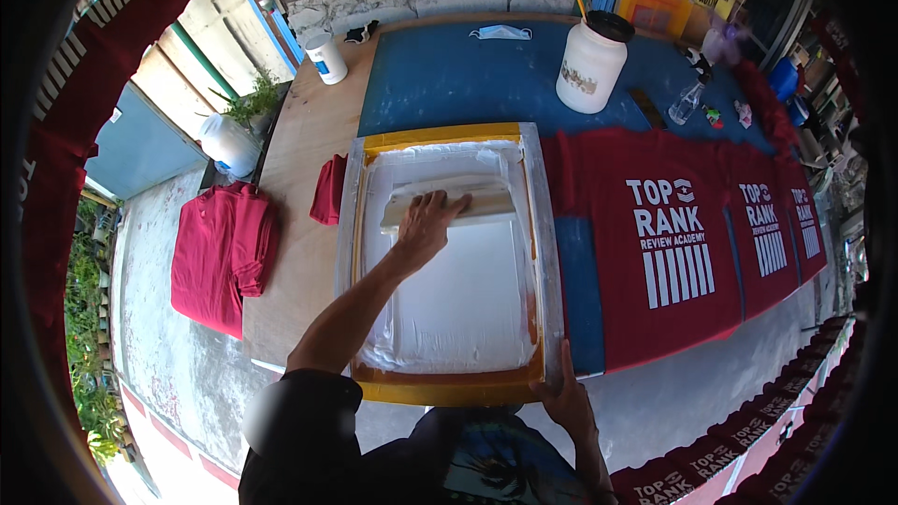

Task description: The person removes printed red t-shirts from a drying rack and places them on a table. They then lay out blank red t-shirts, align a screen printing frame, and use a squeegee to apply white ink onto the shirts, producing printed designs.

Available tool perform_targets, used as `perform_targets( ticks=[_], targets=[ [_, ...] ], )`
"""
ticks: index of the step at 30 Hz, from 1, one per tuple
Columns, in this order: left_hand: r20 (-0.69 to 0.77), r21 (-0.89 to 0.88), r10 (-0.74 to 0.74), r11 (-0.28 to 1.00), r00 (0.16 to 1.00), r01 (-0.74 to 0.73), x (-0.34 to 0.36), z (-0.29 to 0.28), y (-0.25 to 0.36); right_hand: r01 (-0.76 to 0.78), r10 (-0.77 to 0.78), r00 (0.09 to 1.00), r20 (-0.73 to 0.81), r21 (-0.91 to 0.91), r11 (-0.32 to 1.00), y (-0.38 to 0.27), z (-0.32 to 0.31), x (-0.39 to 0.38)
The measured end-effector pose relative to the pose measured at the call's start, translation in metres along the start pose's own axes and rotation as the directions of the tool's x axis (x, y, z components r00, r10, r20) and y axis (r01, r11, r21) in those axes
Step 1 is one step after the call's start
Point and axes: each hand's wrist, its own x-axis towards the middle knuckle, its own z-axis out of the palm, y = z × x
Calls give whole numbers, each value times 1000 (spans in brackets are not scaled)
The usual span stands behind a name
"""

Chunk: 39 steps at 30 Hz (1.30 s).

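Observation:
A screen-printing frame [550,262] with yellow-taped near and far edges lies in front of me, its mesh coated in white ink [458,309]. My left hand [426,232] is closed over a pale, wide squeegee [488,207], which lies crosswise on the mesh toward the far end. White ink is smeared around the blade and along the inner sides of the frame. At the frame's near right corner, my right hand [567,400] grips the edge, partly hidden by it. Dark red cloth [328,189] sticks out from under the frame's left side.
Printed dark red shirts [678,271] lie along the right of the blue table top [440,75]. Folded red shirts [220,248] sit at the left edge. Behind stand a large white jar [591,70], a white tub [325,60], a clear bottle [687,103] and a face mask [500,33].

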Motion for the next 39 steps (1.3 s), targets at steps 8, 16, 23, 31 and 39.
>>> perform_targets(
  ticks=[8, 16, 23, 31, 39],
  targets=[
    [235, -145, -55, 985, 970, 91, 63, -31, -55, -127, 128, 991, 45, -29, 991, -3, 0, -4],
    [185, -95, 0, 995, 983, 18, 81, -25, -96, -165, 168, 984, 58, -55, 985, -1, 0, -4],
    [111, -74, -26, 997, 994, 34, 47, 6, -88, -24, 24, 1000, 1, -56, 998, 3, 5, -4],
    [85, -113, -37, 992, 996, 46, -100, -33, 24, -8, 8, 1000, 6, 20, 1000, 8, 4, -6],
    [139, -153, -75, 984, 988, 96, -242, -75, 157, 100, -99, 994, -56, 4, 995, 20, 7, -8]
  ],
)
